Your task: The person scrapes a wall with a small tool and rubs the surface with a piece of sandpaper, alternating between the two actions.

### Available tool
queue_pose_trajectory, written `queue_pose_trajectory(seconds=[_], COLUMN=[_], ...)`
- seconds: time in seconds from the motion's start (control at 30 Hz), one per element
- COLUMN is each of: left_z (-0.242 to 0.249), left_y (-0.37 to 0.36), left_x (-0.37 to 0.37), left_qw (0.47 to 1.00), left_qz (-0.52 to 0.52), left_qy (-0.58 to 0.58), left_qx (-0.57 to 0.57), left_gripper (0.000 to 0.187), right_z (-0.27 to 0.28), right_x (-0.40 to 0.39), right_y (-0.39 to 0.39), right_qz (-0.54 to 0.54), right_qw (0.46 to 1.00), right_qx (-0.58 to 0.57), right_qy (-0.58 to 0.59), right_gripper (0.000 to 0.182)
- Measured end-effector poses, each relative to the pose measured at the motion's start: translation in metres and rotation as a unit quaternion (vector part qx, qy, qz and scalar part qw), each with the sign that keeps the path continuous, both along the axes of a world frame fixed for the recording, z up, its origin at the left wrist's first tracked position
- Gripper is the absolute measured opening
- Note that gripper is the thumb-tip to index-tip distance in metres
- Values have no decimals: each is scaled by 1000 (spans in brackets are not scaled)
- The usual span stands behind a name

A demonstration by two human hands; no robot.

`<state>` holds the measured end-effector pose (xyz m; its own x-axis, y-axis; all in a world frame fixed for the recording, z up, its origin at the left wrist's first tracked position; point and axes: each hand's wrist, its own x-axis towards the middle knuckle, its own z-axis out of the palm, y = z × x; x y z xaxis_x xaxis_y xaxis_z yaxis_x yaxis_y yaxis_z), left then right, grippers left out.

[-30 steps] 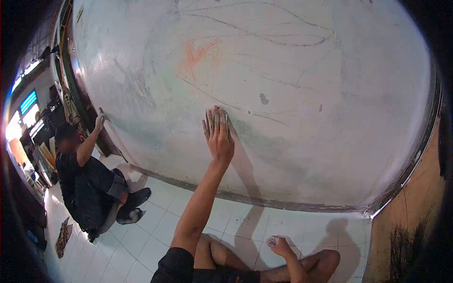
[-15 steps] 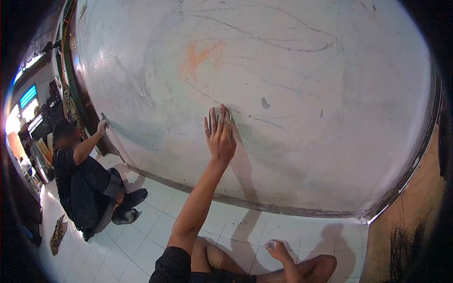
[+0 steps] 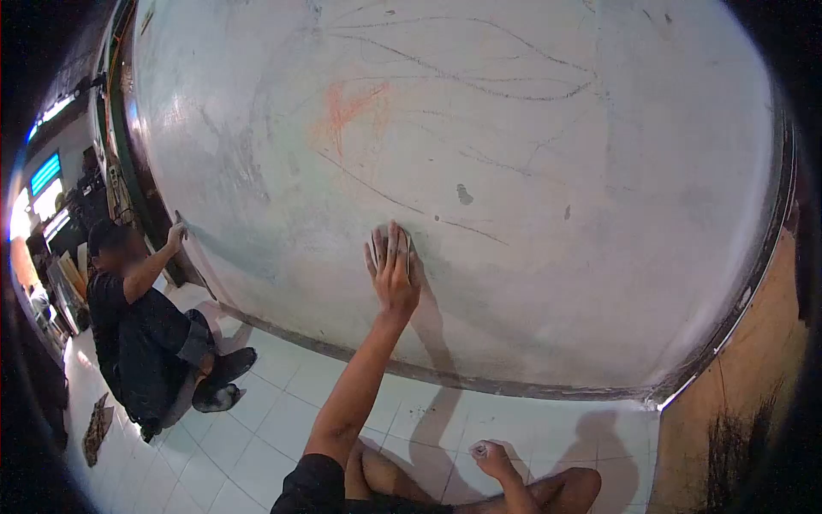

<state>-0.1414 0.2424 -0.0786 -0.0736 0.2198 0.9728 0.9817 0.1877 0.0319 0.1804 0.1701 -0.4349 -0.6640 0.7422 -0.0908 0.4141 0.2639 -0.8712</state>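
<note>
My left hand [image 3: 395, 276] lies against the pale wall [image 3: 531, 283], fingers stretched upward over a thin flat grey piece that looks like sandpaper [image 3: 378, 233]. Only its edges show around my fingers, and the hand presses it to the surface. Just above run a dark drawn line and a smudge of orange crayon-like marks [image 3: 347, 107]. Low in front of me, my right hand [image 3: 491, 459] is closed beside my bent knee, with whitish dust on its fingers. Whether anything is inside that fist is hidden.
To the left, another person [image 3: 141, 325] crouches by the wall, one hand raised to its edge. White floor tiles [image 3: 282, 377] run along the wall's dark base. A stained brown panel [image 3: 728, 385] stands at right. A crumpled rag-like thing [image 3: 97, 431] lies at far left.
My left hand has slid a little lower on the wall with the sandpaper under it. My right hand stays closed near the knee. The view has shifted slightly.
</note>
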Motion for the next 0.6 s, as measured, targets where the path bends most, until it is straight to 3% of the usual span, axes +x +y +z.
queue_pose_trajectory(seconds=[0.2,0.3,0.43,0.5,0.6], left_z=[74,50,-30,-41,-24], left_y=[7,7,0,-10,-7], left_x=[6,6,1,4,7], left_qw=[997,997,999,998,999], left_qz=[-24,-15,-7,18,-1], left_qy=[-22,-47,-42,-30,-33], left_qx=[64,56,-6,-51,-25], left_gripper=[46,45,45,44,46], right_z=[-3,8,28,31,32], right_x=[-5,-8,-5,-5,-2], right_y=[6,3,-1,-2,-5], right_qz=[31,25,18,29,15], right_qw=[997,998,1000,999,999], right_qx=[64,53,14,43,18], right_qy=[-2,12,-2,3,-32], right_gripper=[21,21,20,21,21])
